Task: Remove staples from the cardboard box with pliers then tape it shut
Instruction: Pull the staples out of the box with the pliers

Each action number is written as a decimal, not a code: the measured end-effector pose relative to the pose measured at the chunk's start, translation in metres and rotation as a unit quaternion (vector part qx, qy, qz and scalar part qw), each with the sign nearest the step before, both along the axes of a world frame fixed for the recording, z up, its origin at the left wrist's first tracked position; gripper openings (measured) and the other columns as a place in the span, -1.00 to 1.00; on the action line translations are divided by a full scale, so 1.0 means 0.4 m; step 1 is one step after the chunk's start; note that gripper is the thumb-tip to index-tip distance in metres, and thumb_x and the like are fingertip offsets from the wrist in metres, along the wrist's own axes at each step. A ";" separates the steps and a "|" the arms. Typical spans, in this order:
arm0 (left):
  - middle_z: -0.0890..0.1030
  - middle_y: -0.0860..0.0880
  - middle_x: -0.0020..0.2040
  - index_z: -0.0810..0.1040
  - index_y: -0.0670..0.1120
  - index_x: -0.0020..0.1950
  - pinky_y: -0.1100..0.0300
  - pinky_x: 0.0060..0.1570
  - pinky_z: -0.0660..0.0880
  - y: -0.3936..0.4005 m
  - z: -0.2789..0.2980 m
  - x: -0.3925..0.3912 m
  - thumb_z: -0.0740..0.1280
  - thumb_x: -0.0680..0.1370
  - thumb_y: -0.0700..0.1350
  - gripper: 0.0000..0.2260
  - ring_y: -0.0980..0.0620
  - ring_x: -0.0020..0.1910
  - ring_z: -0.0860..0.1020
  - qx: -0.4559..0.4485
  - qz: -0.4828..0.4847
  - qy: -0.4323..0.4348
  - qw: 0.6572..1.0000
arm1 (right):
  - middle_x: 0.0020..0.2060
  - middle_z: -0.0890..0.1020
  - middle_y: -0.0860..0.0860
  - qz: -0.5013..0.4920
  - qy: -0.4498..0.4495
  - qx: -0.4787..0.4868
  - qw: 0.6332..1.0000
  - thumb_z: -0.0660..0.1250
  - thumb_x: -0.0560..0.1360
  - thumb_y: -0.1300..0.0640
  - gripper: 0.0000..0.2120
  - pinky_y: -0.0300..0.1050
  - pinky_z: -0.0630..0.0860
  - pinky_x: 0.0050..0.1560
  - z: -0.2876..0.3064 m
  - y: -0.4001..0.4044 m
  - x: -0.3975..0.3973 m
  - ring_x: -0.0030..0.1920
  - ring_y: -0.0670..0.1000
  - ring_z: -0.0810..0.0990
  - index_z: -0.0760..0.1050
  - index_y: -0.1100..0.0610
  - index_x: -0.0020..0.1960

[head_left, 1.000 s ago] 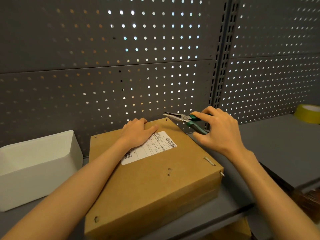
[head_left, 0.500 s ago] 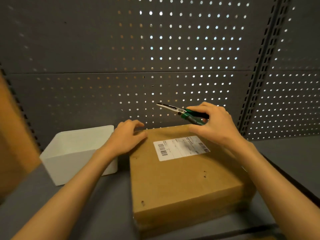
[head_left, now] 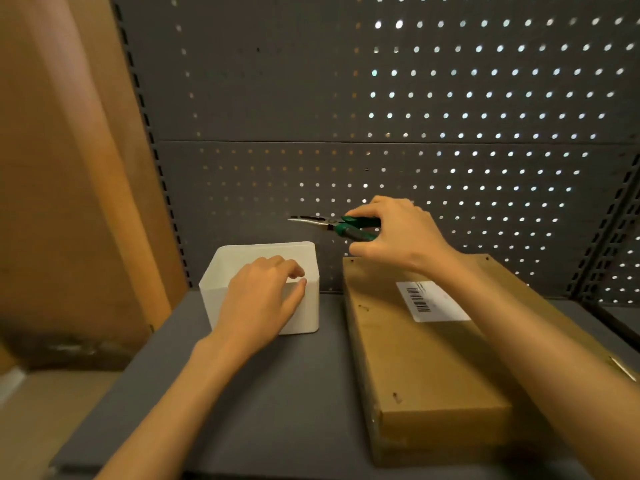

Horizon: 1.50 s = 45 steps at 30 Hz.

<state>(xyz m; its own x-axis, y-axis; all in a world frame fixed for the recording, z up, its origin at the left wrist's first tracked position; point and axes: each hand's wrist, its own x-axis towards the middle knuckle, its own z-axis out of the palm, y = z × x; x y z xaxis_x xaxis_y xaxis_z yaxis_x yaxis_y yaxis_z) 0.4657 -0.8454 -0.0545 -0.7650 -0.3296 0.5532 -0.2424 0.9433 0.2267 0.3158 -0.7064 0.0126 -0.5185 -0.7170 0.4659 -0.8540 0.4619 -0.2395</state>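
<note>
A flat brown cardboard box [head_left: 433, 368] with a white barcode label [head_left: 433, 303] lies on the right of the grey shelf [head_left: 277, 393]. A metal staple [head_left: 623, 370] sticks out at its right edge, and small holes mark its top. My right hand [head_left: 398, 237] grips green-handled needle-nose pliers [head_left: 349, 226] above the box's far left corner, jaws pointing left toward the white bin [head_left: 263, 251]. My left hand [head_left: 259, 303] holds the bin's near wall, fingers curled over the rim and thumb outside.
A grey pegboard wall [head_left: 381, 98] closes the back of the shelf. A tall brown cardboard sheet [head_left: 69, 168] stands at the left, close to the bin. Bare grey shelf lies between the bin and the box.
My view has swung left. My left hand left the box and took hold of the white bin. My right hand carried the pliers left, toward the bin.
</note>
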 end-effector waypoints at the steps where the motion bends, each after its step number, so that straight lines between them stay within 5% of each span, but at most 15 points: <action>1: 0.61 0.01 0.05 0.58 -0.03 0.09 0.08 0.02 0.42 -0.007 -0.001 0.010 0.22 0.57 0.00 -0.79 -0.02 0.05 0.52 -0.001 0.004 -0.001 1.000 | -0.05 0.49 -0.11 0.001 0.004 0.013 1.000 0.38 0.33 -0.07 -0.53 -0.15 0.33 -0.11 -0.001 -0.014 0.005 0.03 -0.01 0.49 0.49 -0.13 0.24; 11: 0.63 0.02 0.01 0.60 -0.03 0.04 0.11 -0.03 0.42 -0.014 0.007 0.029 0.24 0.56 -0.03 -0.82 0.00 0.02 0.53 0.007 0.009 0.010 1.000 | 0.02 0.51 -0.04 -0.009 0.020 0.022 1.000 0.37 0.37 -0.07 -0.53 -0.13 0.35 -0.02 -0.002 -0.023 0.027 0.05 0.03 0.50 0.46 -0.06 0.27; 21: 0.58 0.04 -0.06 0.55 0.02 0.03 0.13 -0.16 0.35 0.172 0.074 -0.086 0.24 0.54 0.06 -0.81 -0.01 -0.03 0.51 -0.024 -0.139 -0.026 0.990 | -0.08 0.48 -0.12 -0.099 -0.025 -0.037 0.994 0.38 0.32 -0.04 -0.55 -0.13 0.34 -0.11 0.009 0.238 0.013 -0.02 -0.06 0.47 0.49 -0.12 0.21; 27: 0.58 0.08 0.14 0.50 0.05 0.20 0.20 -0.04 0.39 0.285 0.093 -0.116 0.20 0.54 0.14 -0.70 0.08 0.11 0.51 -0.031 -0.215 -0.112 0.970 | -0.10 0.48 -0.14 -0.171 -0.047 -0.067 0.982 0.38 0.33 -0.01 -0.59 -0.04 0.46 0.01 0.003 0.388 0.022 -0.01 -0.06 0.48 0.51 -0.12 0.18; 31: 0.55 0.05 0.20 0.44 0.06 0.28 0.04 0.11 0.46 0.377 0.098 -0.107 0.17 0.54 0.19 -0.62 0.03 0.16 0.49 -0.034 -0.258 -0.142 0.955 | -0.09 0.49 -0.15 -0.213 -0.070 -0.085 0.971 0.36 0.28 -0.04 -0.57 0.06 0.47 0.06 -0.004 0.486 0.035 0.06 -0.06 0.48 0.51 -0.15 0.15; 37: 0.49 -0.03 0.20 0.44 -0.03 0.27 0.07 0.06 0.38 0.517 0.080 -0.120 0.09 0.58 0.17 -0.61 -0.05 0.16 0.45 -0.101 -0.279 -0.112 0.949 | -0.11 0.47 -0.16 -0.274 -0.068 -0.055 0.958 0.35 0.25 -0.04 -0.53 -0.12 0.32 -0.12 -0.033 0.604 0.073 0.00 -0.10 0.46 0.50 -0.18 0.17; 45: 0.47 -0.01 0.18 0.41 0.03 0.26 0.15 0.00 0.34 0.573 0.022 -0.125 0.11 0.57 0.16 -0.66 -0.02 0.16 0.40 -0.088 -0.260 -0.079 0.958 | -0.09 0.46 -0.12 -0.352 -0.058 0.003 0.934 0.39 0.30 -0.05 -0.51 -0.13 0.26 -0.09 -0.074 0.695 0.140 0.03 -0.01 0.51 0.47 -0.15 0.23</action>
